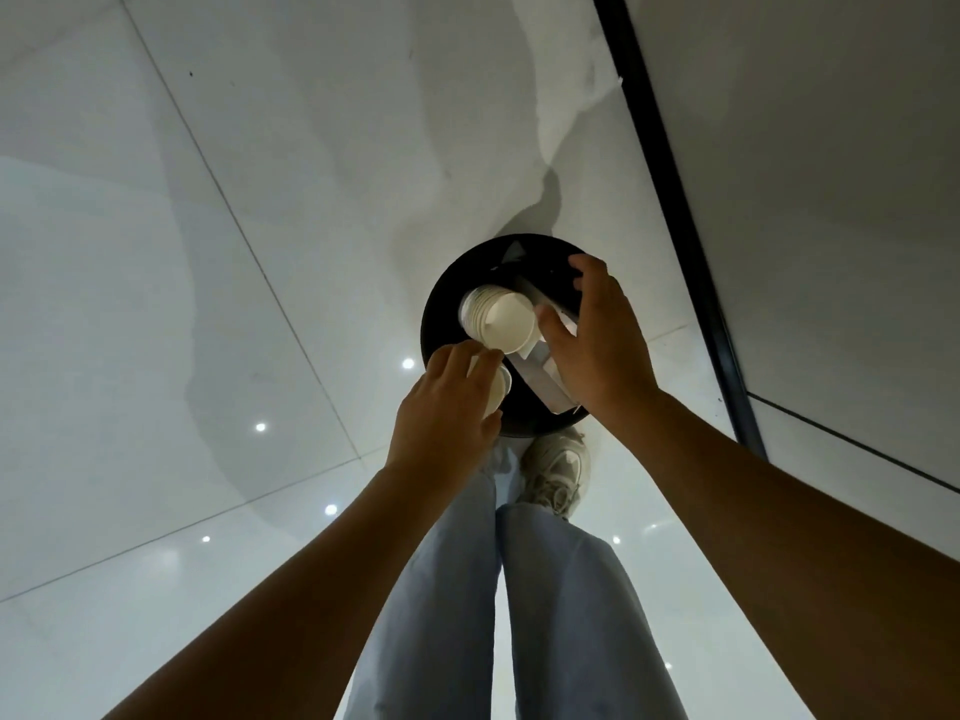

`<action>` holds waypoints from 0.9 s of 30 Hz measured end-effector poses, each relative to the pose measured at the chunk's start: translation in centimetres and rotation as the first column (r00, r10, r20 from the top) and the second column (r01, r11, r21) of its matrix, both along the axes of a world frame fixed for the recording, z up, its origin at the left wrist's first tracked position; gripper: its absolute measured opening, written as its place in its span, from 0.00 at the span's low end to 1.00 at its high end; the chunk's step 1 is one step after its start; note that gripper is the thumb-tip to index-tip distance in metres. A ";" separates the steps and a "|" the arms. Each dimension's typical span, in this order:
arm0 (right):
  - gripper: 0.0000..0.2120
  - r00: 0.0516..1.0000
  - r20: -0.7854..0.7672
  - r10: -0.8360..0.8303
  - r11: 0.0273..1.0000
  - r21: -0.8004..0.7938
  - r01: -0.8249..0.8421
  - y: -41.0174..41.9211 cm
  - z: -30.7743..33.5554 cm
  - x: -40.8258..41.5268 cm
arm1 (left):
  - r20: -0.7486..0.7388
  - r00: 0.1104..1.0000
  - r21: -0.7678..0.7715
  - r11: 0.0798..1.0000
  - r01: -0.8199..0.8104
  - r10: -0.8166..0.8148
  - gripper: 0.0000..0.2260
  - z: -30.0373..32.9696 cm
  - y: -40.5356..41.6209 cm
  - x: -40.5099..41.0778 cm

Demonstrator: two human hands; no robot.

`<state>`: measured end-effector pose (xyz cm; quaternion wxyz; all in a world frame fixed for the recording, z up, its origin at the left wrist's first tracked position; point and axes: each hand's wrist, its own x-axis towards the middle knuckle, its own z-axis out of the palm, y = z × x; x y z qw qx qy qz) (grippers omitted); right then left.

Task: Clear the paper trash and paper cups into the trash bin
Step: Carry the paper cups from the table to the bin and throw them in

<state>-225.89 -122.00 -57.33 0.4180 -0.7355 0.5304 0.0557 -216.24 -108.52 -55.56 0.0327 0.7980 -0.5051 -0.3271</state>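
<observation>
A round black trash bin [441, 298] stands on the floor just ahead of my feet. A stack of white paper cups [498, 317] lies tilted inside its mouth, beside folded white paper [540, 379]. My left hand [447, 413] grips a white paper cup [496, 387] over the bin's near left rim. My right hand [597, 345] hovers over the bin's right side with fingers spread, its thumb near the cup stack and the paper; whether it touches them is unclear.
Glossy pale floor tiles surround the bin. A black strip [670, 200] runs along the base of a grey wall on the right. My legs in light jeans [519, 589] and a pale sneaker [558, 470] stand right behind the bin.
</observation>
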 end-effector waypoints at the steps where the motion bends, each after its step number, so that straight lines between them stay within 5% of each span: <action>1: 0.27 1.000 0.004 -0.007 1.000 -0.002 0.007 -0.3 0.3 -0.3 | 0.022 0.999 0.019 1.000 0.022 -0.023 0.25 -0.2 -0.2 -0.3; 14: 0.26 0.999 0.033 -0.036 0.999 -0.008 0.036 0.3 0.2 -1.4 | 0.046 0.999 -0.109 0.994 0.013 -0.008 0.26 -0.5 -0.1 -3.0; 27: 0.24 0.998 0.004 -0.060 0.998 -0.029 0.060 -1.2 0.7 -2.7 | 0.188 0.947 -0.048 0.960 0.275 -0.262 0.26 -2.3 -5.6 -1.1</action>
